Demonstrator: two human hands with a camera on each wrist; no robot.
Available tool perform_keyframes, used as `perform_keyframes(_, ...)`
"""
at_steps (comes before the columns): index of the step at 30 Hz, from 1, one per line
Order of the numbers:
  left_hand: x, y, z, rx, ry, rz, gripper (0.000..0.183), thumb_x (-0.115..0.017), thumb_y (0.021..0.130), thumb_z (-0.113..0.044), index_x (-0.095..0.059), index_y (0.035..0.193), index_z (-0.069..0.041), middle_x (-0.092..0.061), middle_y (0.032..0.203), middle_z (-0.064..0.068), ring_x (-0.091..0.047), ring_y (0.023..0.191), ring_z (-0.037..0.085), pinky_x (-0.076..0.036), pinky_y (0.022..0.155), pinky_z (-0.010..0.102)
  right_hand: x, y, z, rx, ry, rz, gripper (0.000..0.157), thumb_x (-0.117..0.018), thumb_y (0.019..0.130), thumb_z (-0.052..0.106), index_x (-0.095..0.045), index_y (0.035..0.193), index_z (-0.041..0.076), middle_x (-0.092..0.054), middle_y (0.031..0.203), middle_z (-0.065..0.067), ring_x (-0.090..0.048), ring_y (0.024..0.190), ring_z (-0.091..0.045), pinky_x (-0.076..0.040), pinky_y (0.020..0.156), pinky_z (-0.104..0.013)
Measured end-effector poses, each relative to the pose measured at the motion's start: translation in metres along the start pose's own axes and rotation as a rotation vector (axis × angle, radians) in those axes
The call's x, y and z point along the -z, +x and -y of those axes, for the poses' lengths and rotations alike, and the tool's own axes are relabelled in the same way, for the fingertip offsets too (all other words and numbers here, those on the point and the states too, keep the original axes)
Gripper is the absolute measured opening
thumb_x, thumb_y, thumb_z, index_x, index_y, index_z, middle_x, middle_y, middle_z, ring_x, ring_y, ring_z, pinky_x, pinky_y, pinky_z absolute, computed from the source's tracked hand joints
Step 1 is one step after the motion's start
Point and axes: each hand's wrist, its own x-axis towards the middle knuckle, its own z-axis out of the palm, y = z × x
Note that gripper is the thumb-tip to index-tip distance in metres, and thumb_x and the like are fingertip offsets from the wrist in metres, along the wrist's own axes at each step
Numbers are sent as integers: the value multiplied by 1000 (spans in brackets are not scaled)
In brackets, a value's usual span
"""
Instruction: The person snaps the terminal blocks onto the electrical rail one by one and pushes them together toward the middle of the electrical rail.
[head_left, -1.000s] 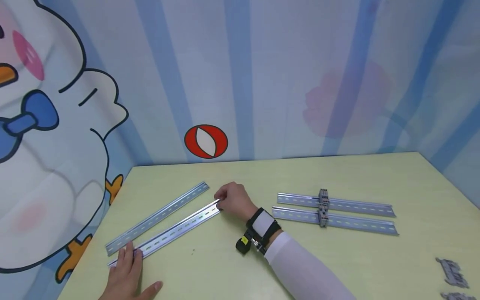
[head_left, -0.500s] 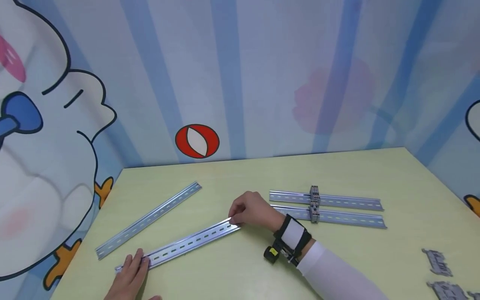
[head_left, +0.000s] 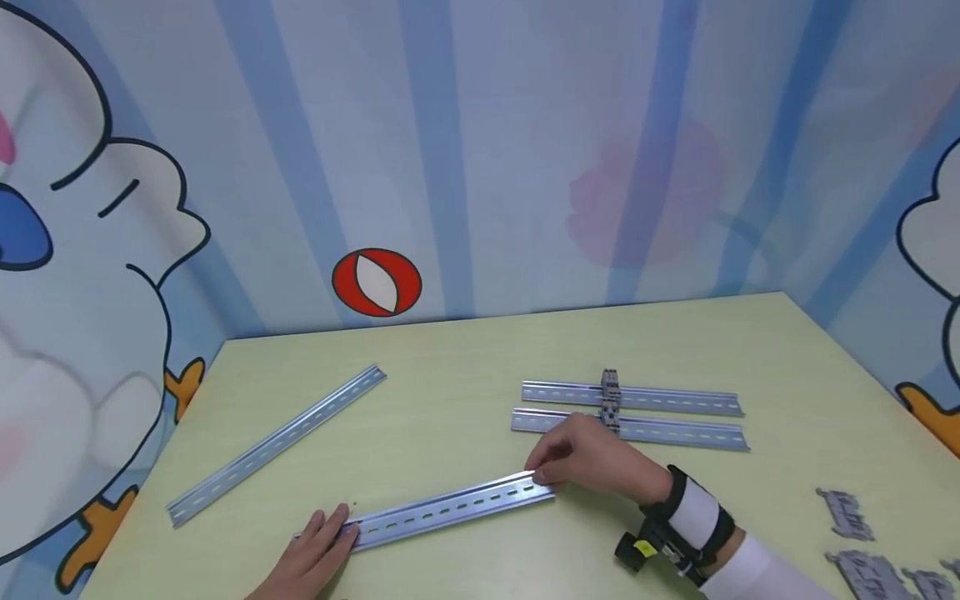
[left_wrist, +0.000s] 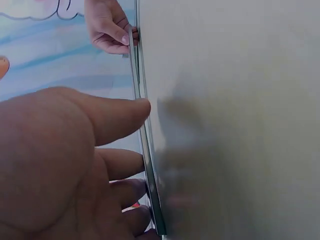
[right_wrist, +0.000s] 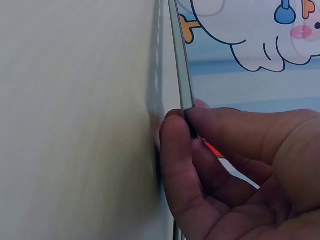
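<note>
A slotted metal DIN rail (head_left: 450,509) runs between the person's two hands at the near part of the pale yellow table (head_left: 450,367); whether its whole length touches the tabletop cannot be told. The left hand (head_left: 309,557) lies at this rail's left end, fingers straight and reaching across it, gripping nothing. The right hand (head_left: 596,457) pinches the rail's right end narrowly between thumb and fingers. A strapped-on wrist camera (head_left: 632,550) sits to the right of the rail. Beyond the rail's left end a second slotted rail (head_left: 277,444) lies slantwise, apart from it. Beyond its right end lie two roughly parallel rails, a far rail (head_left: 682,401) and a near rail (head_left: 682,432), crossed by dark grey terminal blocks (head_left: 611,385). Well to the held rail's right are flat grey pieces (head_left: 846,514), partly cut off by the picture's edge.
</note>
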Motion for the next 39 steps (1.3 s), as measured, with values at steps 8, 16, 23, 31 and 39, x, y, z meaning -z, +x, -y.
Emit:
perform_keyframes(8,-3,27,-41,-102,113,44,92,-49,84,-74,-24,157,-23,-9,166,-1,13,147,3,-55,88,49,22,-50,-19,-72,-33,-65,8,-76,83,11,-80,85,18,-78,81,3,-61,69,-4,-50,60,-19)
perform_keyframes(16,-2,63,-89,-129,81,257,91,-26,90,-77,-39,149,-9,-37,158,15,-38,141,35,-48,103,49,44,-99,-44,-158,-90,-119,8,-77,82,14,-80,83,21,-78,86,4,-63,77,-2,-50,63,-18)
perform_keyframes(23,-6,85,-112,-175,104,237,94,-22,88,-80,-38,149,-10,-37,158,13,-38,143,31,-48,104,45,56,-120,-61,-150,-172,-193,11,-77,81,11,-80,83,21,-77,85,5,-65,78,-2,-52,64,-18)
perform_keyframes(31,-9,95,-121,-201,135,215,98,-21,87,-81,-38,149,-7,-37,158,16,-38,143,31,-48,104,44,63,-124,-65,-242,-247,-213,11,-76,82,11,-78,87,20,-74,86,5,-63,78,-5,-52,64,-20)
perform_keyframes(39,-12,103,-127,-198,112,225,101,-21,85,-83,-35,150,-7,-32,160,16,-34,145,32,-44,108,47,104,-155,-85,-560,-422,-377,42,-77,81,23,-69,112,-4,-72,98,-22,-66,85,-33,-54,62,-37)
